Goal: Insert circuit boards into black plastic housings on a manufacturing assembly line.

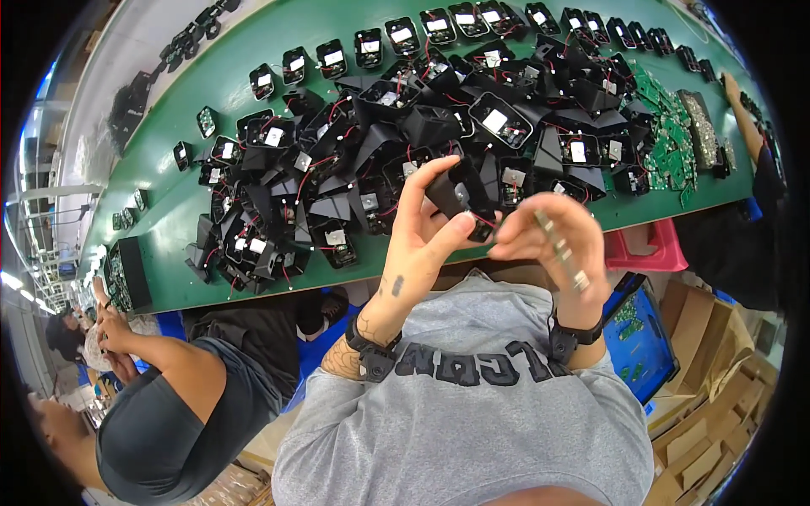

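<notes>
Above the table's near edge, my left hand (418, 244) grips a black plastic housing (461, 191) between its thumb and fingers. A short red wire shows at the housing's lower end. Close to that wire are the curled fingertips of my right hand (585, 232), which is slightly smeared by motion. A narrow green circuit board (560, 246) with pale parts lies along this hand, held in its curled fingers. Whether those fingertips also pinch the wire, I cannot tell. Just beyond both hands spreads a heap of similar black housings (430, 126) with red wires and white labels.
The green table (228, 84) carries a row of housings (369, 48) along its far side. Bare green boards (671, 139) are piled at the right. A pink stool (648, 246) and a blue tray (645, 337) stand below. Co-workers sit left (181, 413) and right (730, 228).
</notes>
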